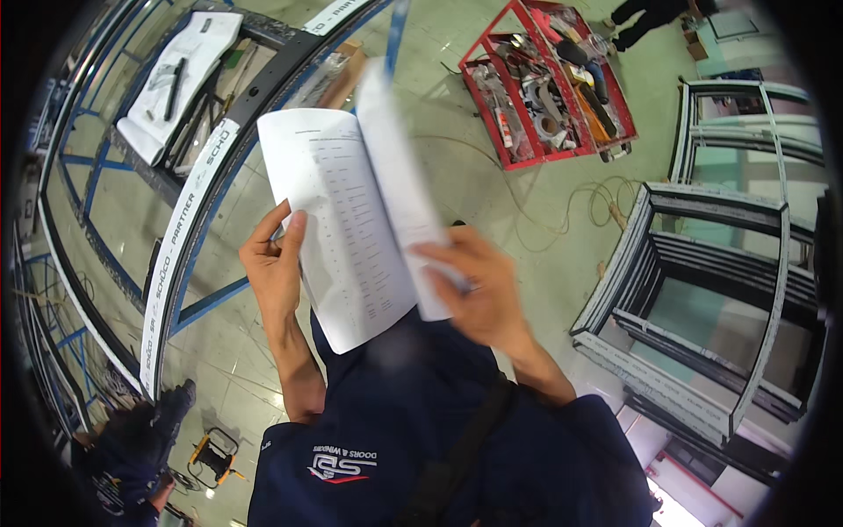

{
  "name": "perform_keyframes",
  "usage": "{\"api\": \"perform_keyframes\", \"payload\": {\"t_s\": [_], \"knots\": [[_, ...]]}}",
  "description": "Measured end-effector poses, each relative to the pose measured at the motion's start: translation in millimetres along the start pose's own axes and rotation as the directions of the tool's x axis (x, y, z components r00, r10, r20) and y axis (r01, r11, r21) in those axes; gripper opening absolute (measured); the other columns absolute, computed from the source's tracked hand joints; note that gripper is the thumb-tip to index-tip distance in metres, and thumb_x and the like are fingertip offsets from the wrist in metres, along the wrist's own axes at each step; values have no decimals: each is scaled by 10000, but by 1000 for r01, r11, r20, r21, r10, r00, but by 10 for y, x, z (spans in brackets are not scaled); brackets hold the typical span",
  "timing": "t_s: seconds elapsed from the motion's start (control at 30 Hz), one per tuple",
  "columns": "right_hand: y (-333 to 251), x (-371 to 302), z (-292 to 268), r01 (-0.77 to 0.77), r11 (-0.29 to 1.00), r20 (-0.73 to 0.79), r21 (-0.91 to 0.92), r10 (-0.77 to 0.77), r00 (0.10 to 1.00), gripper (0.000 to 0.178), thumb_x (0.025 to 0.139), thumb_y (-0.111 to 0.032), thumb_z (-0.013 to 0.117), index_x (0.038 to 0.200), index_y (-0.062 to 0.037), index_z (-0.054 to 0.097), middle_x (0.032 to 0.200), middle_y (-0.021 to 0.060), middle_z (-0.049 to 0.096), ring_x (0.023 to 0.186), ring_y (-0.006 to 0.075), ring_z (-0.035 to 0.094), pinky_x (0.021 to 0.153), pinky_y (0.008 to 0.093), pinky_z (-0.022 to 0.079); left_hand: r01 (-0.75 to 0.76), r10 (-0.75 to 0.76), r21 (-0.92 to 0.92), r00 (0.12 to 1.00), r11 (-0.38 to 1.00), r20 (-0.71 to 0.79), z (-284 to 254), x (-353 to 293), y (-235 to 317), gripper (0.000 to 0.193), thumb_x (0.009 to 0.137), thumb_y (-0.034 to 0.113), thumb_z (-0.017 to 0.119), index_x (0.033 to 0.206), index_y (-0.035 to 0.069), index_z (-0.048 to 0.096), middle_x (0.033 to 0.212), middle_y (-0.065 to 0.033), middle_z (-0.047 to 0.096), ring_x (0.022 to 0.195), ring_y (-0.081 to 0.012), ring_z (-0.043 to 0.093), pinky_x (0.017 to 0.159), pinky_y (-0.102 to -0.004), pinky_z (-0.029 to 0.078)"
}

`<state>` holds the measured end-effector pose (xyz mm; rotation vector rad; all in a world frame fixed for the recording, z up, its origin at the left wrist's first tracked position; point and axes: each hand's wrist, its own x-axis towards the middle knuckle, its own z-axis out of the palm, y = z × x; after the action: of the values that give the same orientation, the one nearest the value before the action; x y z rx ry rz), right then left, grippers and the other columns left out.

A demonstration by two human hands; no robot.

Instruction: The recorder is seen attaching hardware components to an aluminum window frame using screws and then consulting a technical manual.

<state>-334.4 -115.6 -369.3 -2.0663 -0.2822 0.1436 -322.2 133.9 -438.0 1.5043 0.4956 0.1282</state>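
Printed sheets (pixel 351 228) between both hands, seemingly.

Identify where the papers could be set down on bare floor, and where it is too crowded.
Bare green floor lies between the red tool tray and the papers. Crowded: coiled cable beside the stacked window frames, and the frame on the workbench at left.

A pale green workshop floor (pixel 492 167) fills the view. At one o'clock stands a red tool trolley (pixel 549 83); at three, stacked grey window frames (pixel 702 299); at ten, a long dark frame (pixel 189 220) on blue trestles; loose cable (pixel 597 198) lies between.
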Motion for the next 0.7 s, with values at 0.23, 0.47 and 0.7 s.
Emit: {"api": "perform_keyframes", "payload": {"t_s": [0.23, 0.47, 0.7], "knots": [[380, -174, -771, -168, 981, -337, 93, 190, 922, 215, 841, 68, 688, 1051, 30, 720, 1048, 91, 639, 969, 163, 609, 859, 246, 459, -123, 78, -373, 988, 920, -135, -328, 49, -263, 130, 968, 116, 598, 950, -6, 636, 854, -23, 661, 736, -51, 563, 693, -199, 446], [530, -267, -863, -181, 972, -391, 147, 225, 893, 178, 848, 66, 686, 1021, 38, 718, 1039, 90, 637, 995, 161, 596, 905, 254, 436, -181, 117, -426, 978, 886, -172, -270, 56, -266, 126, 935, 76, 575, 817, 44, 550, 759, 29, 563, 703, -42, 466, 703, -194, 370], [644, -385, -864, -237, 942, -417, 236, 318, 851, 144, 841, 52, 706, 980, 29, 676, 983, 67, 660, 964, 142, 602, 882, 251, 443, -186, 151, -335, 980, 924, -129, -290, 105, -227, 127, 936, 80, 569, 815, 44, 563, 769, 29, 578, 706, -30, 468, 679, -182, 364]]}}
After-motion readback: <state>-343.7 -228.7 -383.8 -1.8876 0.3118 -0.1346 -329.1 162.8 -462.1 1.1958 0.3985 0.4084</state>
